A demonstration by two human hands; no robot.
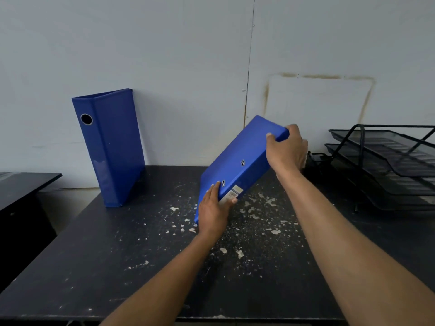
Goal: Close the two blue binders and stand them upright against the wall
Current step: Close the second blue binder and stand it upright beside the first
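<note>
One blue binder stands shut and upright at the back left of the black table, its top leaning on the pale wall, spine with a round hole facing me. The second blue binder is shut and held tilted above the table's middle, its upper end pointing toward the wall. My left hand grips its lower near corner beside a white label. My right hand clasps its upper far corner.
The black table is scuffed with white flakes of chipped paint around its middle. A black mesh letter tray stack stands at the back right against the wall. A second dark desk sits lower at the left, past a gap.
</note>
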